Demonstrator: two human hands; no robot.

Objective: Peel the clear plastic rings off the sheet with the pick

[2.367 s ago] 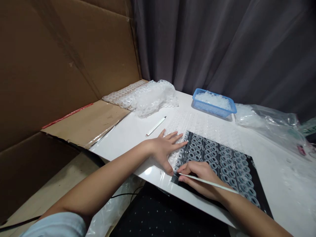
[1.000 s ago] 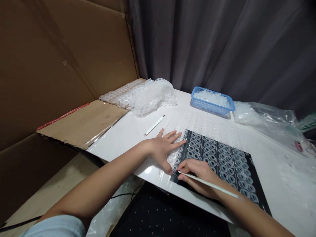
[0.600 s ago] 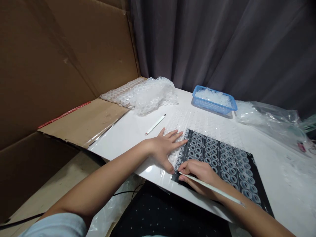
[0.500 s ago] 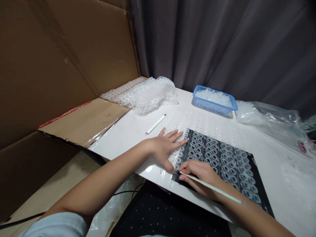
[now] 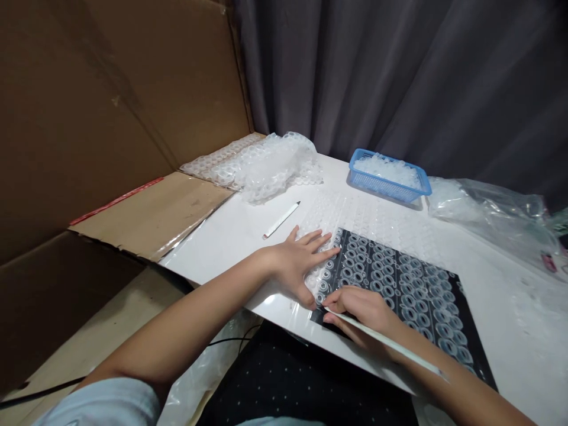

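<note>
My left hand (image 5: 298,266) lies flat with its fingers spread, pressing on the left edge of a clear plastic sheet (image 5: 331,216) that has rows of round rings. Under part of that sheet is a black board (image 5: 473,343), against which the translucent rings (image 5: 408,299) stand out. My right hand (image 5: 361,307) is closed in a pinch at the board's near left corner, beside my left thumb. Between its thumb and fingers it holds a slim white stick (image 5: 390,340), which slants back over the wrist. The stick's front tip is hidden by the fingers.
A white pen-like tool with a dark tip (image 5: 282,220) lies beyond my left hand. Farther back are crumpled ringed plastic sheets (image 5: 275,165), a blue basket (image 5: 386,188) of translucent pieces and a clear plastic bag (image 5: 492,213). Cardboard (image 5: 151,213) borders the left side.
The view has shifted slightly. Both hands keep nearly the same place and pose on the sheet, and the white stick stays in my right hand.
</note>
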